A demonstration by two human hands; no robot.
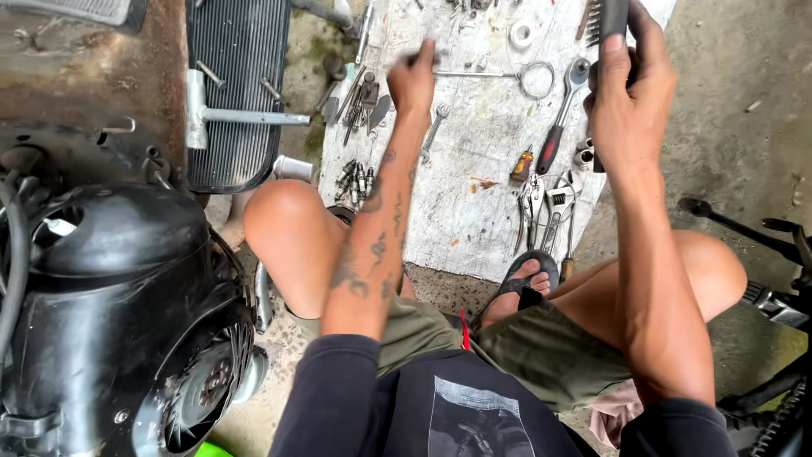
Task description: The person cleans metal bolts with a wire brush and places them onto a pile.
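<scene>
While the person squats over a pale board (474, 203) spread with tools, the right hand (630, 101) is raised at about one o'clock, its fingers wrapped around the dark handle of a wire brush (607, 21) whose bristles show at the top edge of the view. The left hand (412, 80) reaches forward at about twelve o'clock, fingers curled over something small and blurred; I cannot tell what it pinches or whether it truly grips. Just beside that hand, toward three o'clock, lies a long rod ending in a ring (534, 79). Below the right hand a ring spanner with a red grip (560, 127) rests on the board, with a small orange-handled screwdriver (522, 165) at its lower end and pliers (533, 207) nearer the sandalled foot (529, 279). A cluster of sockets and bits (355, 179) sits at the board's left edge. At nine o'clock stands a black engine housing (118, 305), and a ribbed black footboard (237, 85) lies at eleven o'clock.
</scene>
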